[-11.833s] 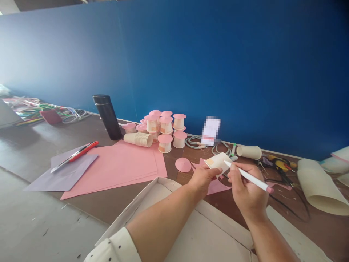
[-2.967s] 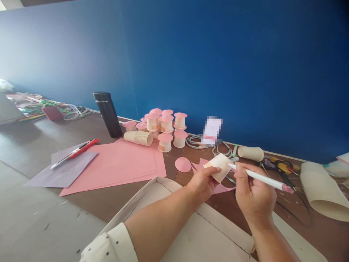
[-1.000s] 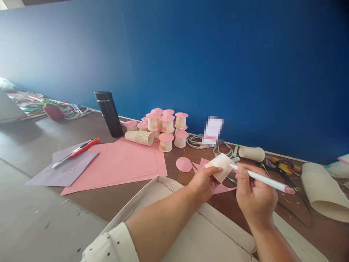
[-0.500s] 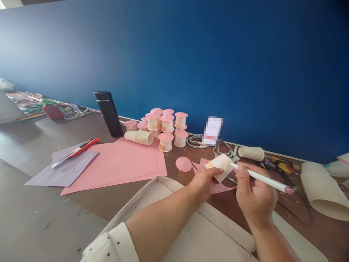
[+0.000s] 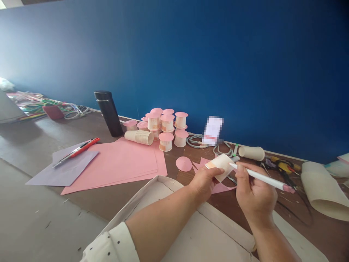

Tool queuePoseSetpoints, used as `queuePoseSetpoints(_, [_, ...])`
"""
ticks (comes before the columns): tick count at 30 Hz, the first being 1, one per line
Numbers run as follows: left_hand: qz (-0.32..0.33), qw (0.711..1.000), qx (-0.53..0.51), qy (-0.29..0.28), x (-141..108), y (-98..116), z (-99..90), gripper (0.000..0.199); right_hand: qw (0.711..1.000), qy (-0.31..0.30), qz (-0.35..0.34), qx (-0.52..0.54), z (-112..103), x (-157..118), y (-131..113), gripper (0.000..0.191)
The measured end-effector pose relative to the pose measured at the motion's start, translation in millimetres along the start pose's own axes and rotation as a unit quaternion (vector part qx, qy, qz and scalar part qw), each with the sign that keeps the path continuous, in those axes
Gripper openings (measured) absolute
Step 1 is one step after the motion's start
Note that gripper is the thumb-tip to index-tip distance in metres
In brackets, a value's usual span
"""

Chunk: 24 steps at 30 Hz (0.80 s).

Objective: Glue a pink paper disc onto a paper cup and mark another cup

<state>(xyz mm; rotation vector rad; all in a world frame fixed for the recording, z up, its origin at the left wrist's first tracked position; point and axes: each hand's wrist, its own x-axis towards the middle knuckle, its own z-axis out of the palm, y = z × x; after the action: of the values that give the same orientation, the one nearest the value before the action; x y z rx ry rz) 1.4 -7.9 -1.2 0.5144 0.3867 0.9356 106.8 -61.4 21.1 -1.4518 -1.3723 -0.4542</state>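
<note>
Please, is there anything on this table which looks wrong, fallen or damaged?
The red utility knife lies on purple paper, its blade apparently out, which looks careless. Near the blue wall, one paper cup lies on its side beside tangled black cables. I see no spill.

Looks like smooth, matt paper in the cup (image 5: 221, 168), the cup stack (image 5: 138, 137), the disc (image 5: 184, 164), the pink sheets (image 5: 128, 165) and the lilac sheet (image 5: 75, 171), with stiffer, matt cardboard, rough at the edges, in the box (image 5: 191, 233). Turns to smooth plastic with a light sheen on the pen (image 5: 263, 176), to glossy plastic and shiny metal on the knife (image 5: 85, 146), and to a dark, smooth, faintly glossy skin on the bottle (image 5: 109, 116), whether metal or plastic unclear. Shows scuffed, wood-like brown with a soft gloss on the table (image 5: 106, 198), a smooth, mostly matt face on the wall (image 5: 191, 65), and creased, matt cloth on the sleeve (image 5: 116, 243).
</note>
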Motion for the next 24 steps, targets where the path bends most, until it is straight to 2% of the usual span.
queuePoseSetpoints(24, [-0.004,1.0,-0.01,0.018,-3.1,2.7,3.1,0.043,1.0,-0.013,-0.007,-0.006,0.4,0.1,-2.4,0.022])
